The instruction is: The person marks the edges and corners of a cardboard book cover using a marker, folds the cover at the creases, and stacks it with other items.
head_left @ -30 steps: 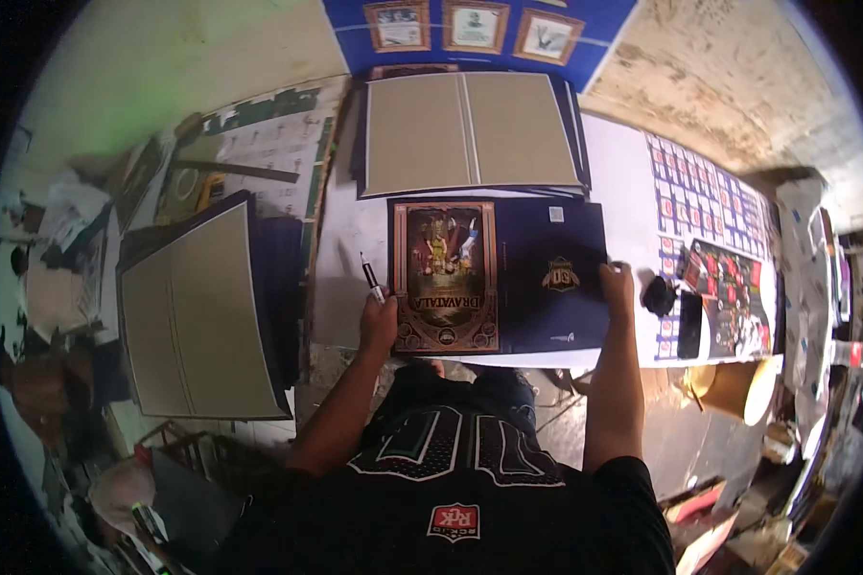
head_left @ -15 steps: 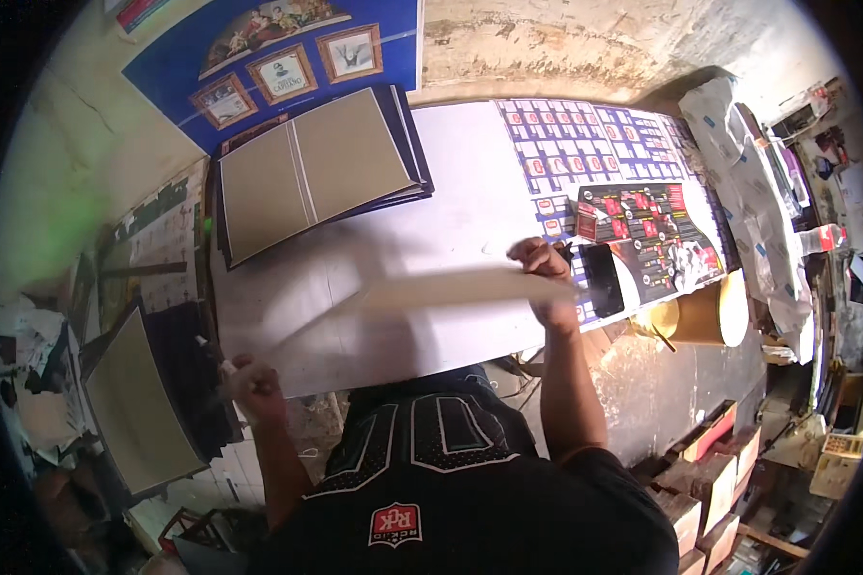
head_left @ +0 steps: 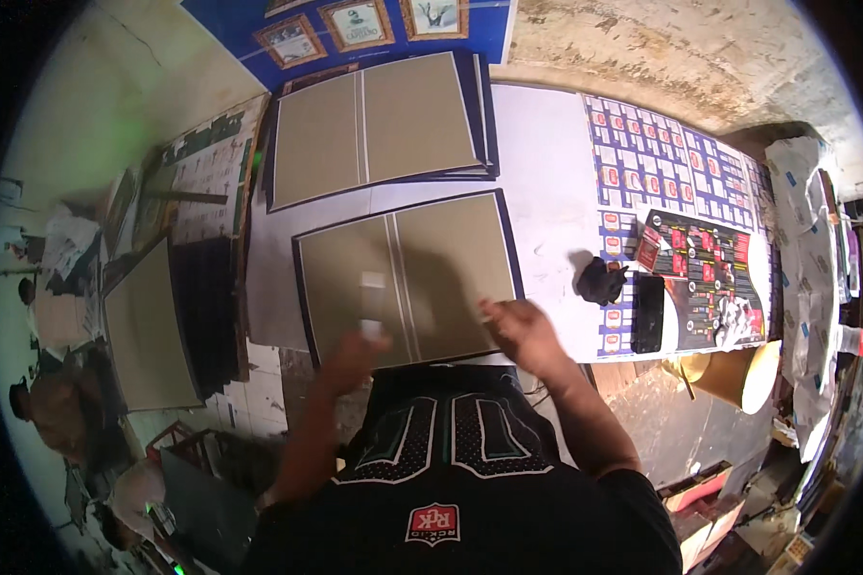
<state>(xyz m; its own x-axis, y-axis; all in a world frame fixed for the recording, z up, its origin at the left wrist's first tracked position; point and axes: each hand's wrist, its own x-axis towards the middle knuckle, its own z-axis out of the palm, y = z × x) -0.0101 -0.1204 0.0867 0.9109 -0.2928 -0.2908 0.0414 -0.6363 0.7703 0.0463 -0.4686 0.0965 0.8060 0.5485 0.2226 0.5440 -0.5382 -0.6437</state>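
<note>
An opened-out book cover [head_left: 451, 259] lies flat near the table's front edge, its two grey-brown boards framed by dark blue margins, with a pale strip down the middle. Over its lower left part is my left hand [head_left: 355, 359], blurred by motion. A pale thing with two white ends [head_left: 372, 329] shows at its fingertips; its kind is too smeared to tell. My right hand [head_left: 525, 333] is by the cover's lower right edge, fingers curled and pressed together; anything in them is hidden. Behind lies a stack of similar covers [head_left: 417, 120].
To the right are printed sheets [head_left: 642, 144], a dark leaflet [head_left: 714, 278], a black flat device [head_left: 648, 314] and a crumpled black thing [head_left: 601, 281]. Another board [head_left: 149, 331] stands at the left. A yellow roll [head_left: 738, 374] is below the table's right edge. Other people [head_left: 62, 412] are at far left.
The cover, seen nearly edge-on between my hands before, now lies flat on the table. My left hand has moved inward over it. The view has shifted, bringing people in at the left.
</note>
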